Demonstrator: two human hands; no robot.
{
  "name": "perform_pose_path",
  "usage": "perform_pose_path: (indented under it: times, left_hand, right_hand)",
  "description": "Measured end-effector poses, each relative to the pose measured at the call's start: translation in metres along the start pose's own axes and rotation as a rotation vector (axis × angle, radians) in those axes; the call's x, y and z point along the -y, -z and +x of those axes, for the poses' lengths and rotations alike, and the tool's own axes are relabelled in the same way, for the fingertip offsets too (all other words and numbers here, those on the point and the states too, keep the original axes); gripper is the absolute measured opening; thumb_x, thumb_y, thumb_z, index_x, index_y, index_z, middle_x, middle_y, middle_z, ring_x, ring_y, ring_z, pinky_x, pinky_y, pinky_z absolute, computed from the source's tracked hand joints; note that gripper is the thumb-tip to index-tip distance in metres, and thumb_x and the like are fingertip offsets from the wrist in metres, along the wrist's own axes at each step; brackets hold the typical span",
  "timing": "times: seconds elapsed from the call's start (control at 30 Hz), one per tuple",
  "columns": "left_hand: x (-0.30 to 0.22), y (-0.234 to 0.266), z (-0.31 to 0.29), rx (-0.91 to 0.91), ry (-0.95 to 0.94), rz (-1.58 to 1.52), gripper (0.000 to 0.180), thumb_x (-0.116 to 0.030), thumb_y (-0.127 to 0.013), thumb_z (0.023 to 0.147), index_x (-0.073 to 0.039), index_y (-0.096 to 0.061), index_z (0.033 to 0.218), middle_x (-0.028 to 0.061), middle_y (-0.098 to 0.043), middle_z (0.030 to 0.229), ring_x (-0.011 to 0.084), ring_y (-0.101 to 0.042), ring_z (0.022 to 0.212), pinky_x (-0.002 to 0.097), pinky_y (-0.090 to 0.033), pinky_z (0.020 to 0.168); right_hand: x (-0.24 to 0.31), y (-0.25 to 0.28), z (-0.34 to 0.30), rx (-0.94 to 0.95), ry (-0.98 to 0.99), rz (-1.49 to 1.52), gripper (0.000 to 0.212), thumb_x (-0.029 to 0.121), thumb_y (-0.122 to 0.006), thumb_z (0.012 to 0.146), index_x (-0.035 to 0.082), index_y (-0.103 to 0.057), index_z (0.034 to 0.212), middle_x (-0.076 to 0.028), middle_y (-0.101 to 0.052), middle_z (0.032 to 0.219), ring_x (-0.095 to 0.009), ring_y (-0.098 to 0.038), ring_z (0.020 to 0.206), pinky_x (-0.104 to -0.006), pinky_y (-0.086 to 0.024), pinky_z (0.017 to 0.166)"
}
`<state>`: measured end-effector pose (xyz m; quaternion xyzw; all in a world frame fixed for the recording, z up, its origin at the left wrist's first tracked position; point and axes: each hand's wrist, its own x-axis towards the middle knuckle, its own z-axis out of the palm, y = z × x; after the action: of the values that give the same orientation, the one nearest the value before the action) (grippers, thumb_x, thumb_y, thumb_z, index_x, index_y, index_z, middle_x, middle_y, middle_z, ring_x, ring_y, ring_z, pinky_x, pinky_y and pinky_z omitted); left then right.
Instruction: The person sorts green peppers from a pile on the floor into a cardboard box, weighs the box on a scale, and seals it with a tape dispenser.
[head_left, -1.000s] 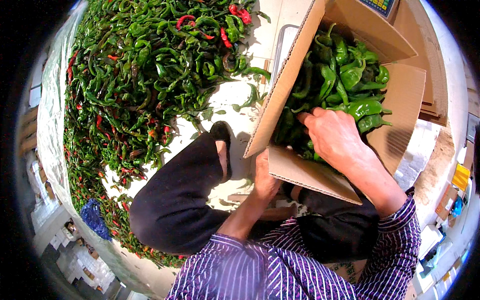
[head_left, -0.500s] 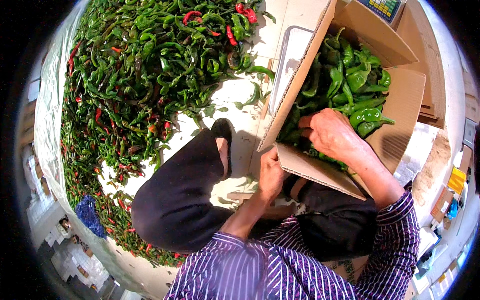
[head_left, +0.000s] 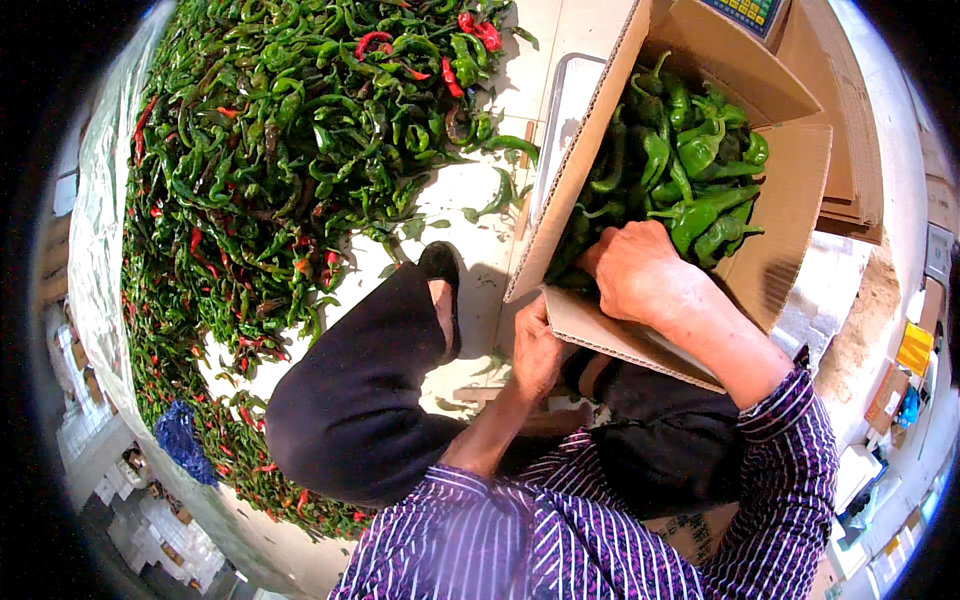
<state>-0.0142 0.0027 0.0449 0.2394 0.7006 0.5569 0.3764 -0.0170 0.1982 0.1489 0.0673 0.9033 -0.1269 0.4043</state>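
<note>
Left hand (head_left: 537, 348) at carton (head_left: 800, 195) | right hand (head_left: 635, 268) among green peppers (head_left: 685, 150) | grips hidden, can't tell

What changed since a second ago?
Inside the box, the right hand slid left and toward the striped shirt, and green peppers beside it shifted. I can't see whether it grabbed any. The left hand stayed by the box; the pepper pile looks unchanged.

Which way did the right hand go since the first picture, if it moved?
Yes, the right hand went slightly left, toward the big pepper pile, which stayed put.
</note>
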Motion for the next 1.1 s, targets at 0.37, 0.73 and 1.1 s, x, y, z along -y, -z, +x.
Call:
perform_pose_path:
  times: [0.37,0.73,1.1]
  left_hand:
    - [-0.029,-0.012,-0.001,-0.106,0.202,-0.383,0.015,-0.012,-0.058,0.096,0.0,-0.065,0.104,0.0006,-0.068,0.094,0.008,-0.06,0.085,0.0265,-0.05,0.076]
    - [-0.029,0.004,-0.002,0.074,0.444,-0.237,0.027,-0.022,-0.053,0.099,0.002,-0.065,0.096,0.0045,-0.066,0.08,0.0118,-0.06,0.074,0.0295,-0.051,0.064]
    - [-0.151,0.039,-0.032,0.632,-0.182,0.537,0.014,-0.014,-0.07,0.086,-0.002,-0.069,0.094,0.013,-0.067,0.08,0.0315,-0.065,0.069,0.0396,-0.052,0.065]
  right_hand:
    - [-0.015,0.008,-0.025,-0.252,0.025,0.121,0.021,0.006,-0.062,0.074,0.007,-0.073,0.092,-0.02,-0.07,0.09,-0.039,-0.068,0.09,-0.0487,-0.055,0.079]
    - [-0.028,0.045,-0.09,-0.321,0.134,0.834,0.019,0.013,-0.065,0.082,0.002,-0.067,0.098,-0.016,-0.064,0.072,-0.027,-0.062,0.06,-0.0368,-0.049,0.056]
    - [-0.037,-0.016,-0.091,-0.298,0.141,0.68,0.026,0.001,-0.059,0.082,0.003,-0.055,0.108,-0.014,-0.065,0.071,-0.033,-0.065,0.065,-0.0419,-0.051,0.061]
